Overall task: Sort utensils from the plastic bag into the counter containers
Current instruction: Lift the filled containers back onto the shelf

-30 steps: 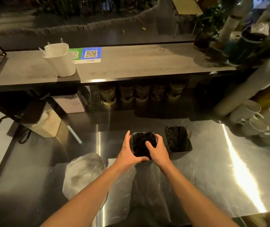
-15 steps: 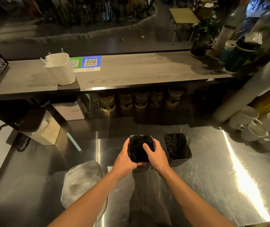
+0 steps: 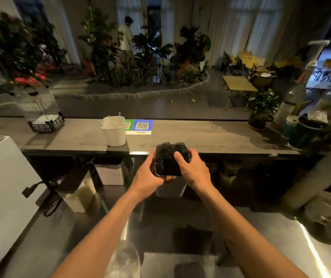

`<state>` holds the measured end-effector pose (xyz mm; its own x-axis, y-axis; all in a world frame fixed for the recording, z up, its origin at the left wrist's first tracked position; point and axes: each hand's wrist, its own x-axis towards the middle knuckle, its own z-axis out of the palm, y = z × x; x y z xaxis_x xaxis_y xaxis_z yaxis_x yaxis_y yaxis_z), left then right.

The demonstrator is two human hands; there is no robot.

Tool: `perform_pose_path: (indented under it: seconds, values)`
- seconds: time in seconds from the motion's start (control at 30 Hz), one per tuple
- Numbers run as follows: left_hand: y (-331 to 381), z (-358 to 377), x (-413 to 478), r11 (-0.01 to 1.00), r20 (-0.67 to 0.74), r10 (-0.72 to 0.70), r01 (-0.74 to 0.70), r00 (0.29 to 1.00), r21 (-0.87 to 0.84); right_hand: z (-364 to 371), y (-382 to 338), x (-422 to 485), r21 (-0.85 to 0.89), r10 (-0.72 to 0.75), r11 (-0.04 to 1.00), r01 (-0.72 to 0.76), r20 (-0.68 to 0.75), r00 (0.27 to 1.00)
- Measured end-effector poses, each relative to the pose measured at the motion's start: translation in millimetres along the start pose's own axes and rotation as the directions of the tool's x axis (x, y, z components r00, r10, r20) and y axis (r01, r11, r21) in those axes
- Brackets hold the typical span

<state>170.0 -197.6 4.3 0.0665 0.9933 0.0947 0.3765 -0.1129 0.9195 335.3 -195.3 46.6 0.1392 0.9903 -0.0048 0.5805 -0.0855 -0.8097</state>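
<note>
A container (image 3: 165,168) packed with black utensils (image 3: 170,149) is held in the air in front of the edge of the upper counter (image 3: 210,137). It is gripped from the left and beneath by the left hand (image 3: 147,178). On the right it is clasped by the right hand (image 3: 195,171), with the thumb laid across its front.

- Rear wall: tall windows (image 3: 260,23) hung with pale curtains; room light is dim.
- Floor (image 3: 150,107): dark and smooth, lying between the raised wooden counter (image 3: 210,135) and a planting bed (image 3: 120,63) edged by a curved stone kerb (image 3: 132,95).
- Yellow folding table (image 3: 238,83): on the floor, beyond the counter's far edge, toward its right end.
- Stainless-steel bench (image 3: 276,233): below the counter's near edge; a bright light streak (image 3: 314,255) crosses its right side.
- Person (image 3: 124,37): standing among the plants.
</note>
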Motion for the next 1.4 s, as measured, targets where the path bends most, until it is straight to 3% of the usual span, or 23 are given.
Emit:
perform_pose_path:
  seconds: [0.17, 0.43, 1.13, 1.27, 1.4]
  values:
    - [34, -39, 35, 0.995, -0.096, 0.088, -0.092, 0.991, -0.032, -9, -62, 40, 0.019, -0.072, 0.997, 0.072, -0.003, 0.997]
    - [51, -72, 92, 0.991, -0.082, 0.082, -0.090, 0.993, -0.103, 0, -107, 99, 0.093, -0.130, 0.987, 0.127, 0.025, 0.991]
    - [-12, -79, 206, 0.979, -0.135, -0.028, 0.000, 0.990, -0.202, 66, -108, 215, 0.052, -0.018, 0.999, 0.017, 0.022, 1.000]
    - [-13, -78, 214, 0.959, -0.095, -0.064, 0.036, 0.993, -0.280, 64, -109, 222, 0.090, 0.009, 0.996, -0.014, 0.055, 0.998]
    - [-7, -77, 212, 0.967, -0.140, -0.084, 0.046, 0.987, -0.252, 59, -106, 218, 0.211, 0.000, 0.977, -0.024, 0.112, 0.994]
